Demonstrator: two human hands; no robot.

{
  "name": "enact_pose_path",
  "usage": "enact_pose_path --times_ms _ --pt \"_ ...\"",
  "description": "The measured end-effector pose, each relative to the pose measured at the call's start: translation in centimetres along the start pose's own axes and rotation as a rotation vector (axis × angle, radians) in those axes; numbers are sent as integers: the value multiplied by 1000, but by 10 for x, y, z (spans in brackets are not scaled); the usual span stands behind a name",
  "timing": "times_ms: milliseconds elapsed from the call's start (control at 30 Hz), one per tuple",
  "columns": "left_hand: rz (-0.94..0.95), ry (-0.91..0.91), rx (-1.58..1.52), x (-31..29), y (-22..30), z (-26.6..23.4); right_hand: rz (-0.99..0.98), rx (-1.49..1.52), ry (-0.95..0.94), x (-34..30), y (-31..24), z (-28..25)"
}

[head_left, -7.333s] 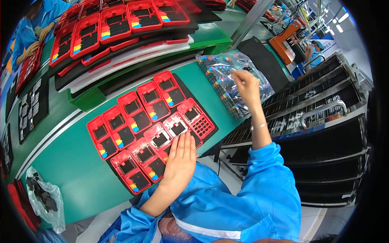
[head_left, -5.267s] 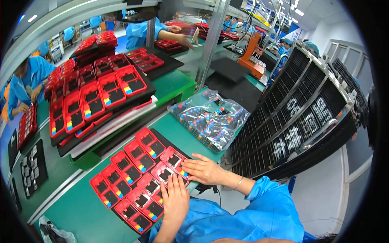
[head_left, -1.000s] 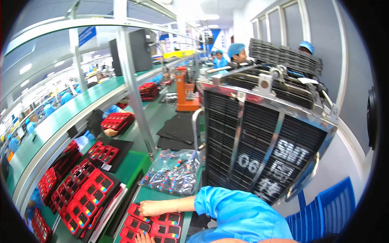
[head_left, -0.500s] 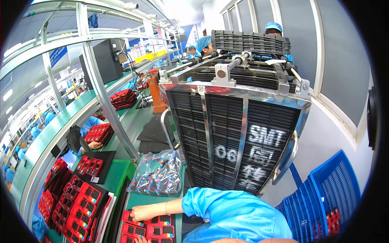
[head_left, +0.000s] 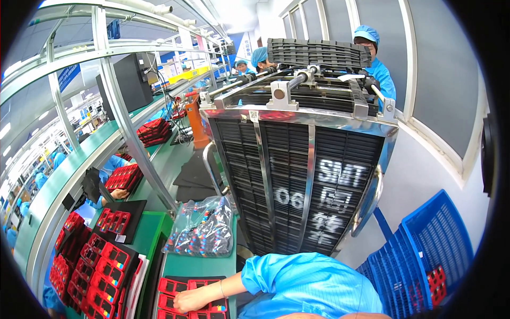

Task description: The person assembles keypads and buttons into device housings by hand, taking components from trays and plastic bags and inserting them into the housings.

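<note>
My right hand [head_left: 191,301] reaches in from the right in a blue sleeve [head_left: 303,282]. It rests low over a black tray of red frames [head_left: 169,286] at the bottom of the view. Its fingers curl down onto the frames, and whatever they pinch is hidden beneath them. A thin band circles the wrist. My left hand does not show. A clear plastic bag [head_left: 202,226] of small red, blue and black parts lies on the green bench just beyond the tray.
Left of the bench stand stacked trays of red frames [head_left: 109,266]. A tall black rack with a metal frame [head_left: 265,181] rises ahead, blue plastic baskets [head_left: 441,239] at right. Co-workers in blue caps are beyond; one's hand [head_left: 119,194] holds red trays across the metal post [head_left: 127,117].
My right hand has moved down and slightly right, from the tray's far row to nearer frames. My left fingers, earlier at the lower edge, have left the view. A co-worker behind the rack shows more.
</note>
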State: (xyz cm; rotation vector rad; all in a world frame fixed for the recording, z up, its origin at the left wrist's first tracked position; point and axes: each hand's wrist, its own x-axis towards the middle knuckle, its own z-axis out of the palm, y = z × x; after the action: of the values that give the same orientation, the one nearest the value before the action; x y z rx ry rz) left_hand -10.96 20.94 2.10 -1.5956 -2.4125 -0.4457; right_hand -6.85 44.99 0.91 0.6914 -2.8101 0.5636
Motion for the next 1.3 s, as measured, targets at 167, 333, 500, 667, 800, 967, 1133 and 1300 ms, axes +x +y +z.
enact_pose_path --times_ms 167,333,500,667,800,967,1133,1300 --pt "-142 -57 -41 -10 -1 30 5 113 76 8 -5 1" --pt "-236 -105 -274 26 8 1 159 42 314 -24 9 -94" --pt "-236 -178 -243 21 12 4 425 93 143 -40 3 -116" --pt "-263 -170 -250 26 15 3 351 77 58 -30 -13 -89" --pt "-269 -160 -195 24 19 12 229 11 62 -9 -19 -66" --pt "-284 -136 -163 26 23 21 211 -119 -110 -2 -19 -47" --pt "-335 -139 -112 33 36 33 206 -166 -199 10 -12 -43" --pt "-329 -135 -235 28 31 20 136 -199 -179 8 -12 -50"
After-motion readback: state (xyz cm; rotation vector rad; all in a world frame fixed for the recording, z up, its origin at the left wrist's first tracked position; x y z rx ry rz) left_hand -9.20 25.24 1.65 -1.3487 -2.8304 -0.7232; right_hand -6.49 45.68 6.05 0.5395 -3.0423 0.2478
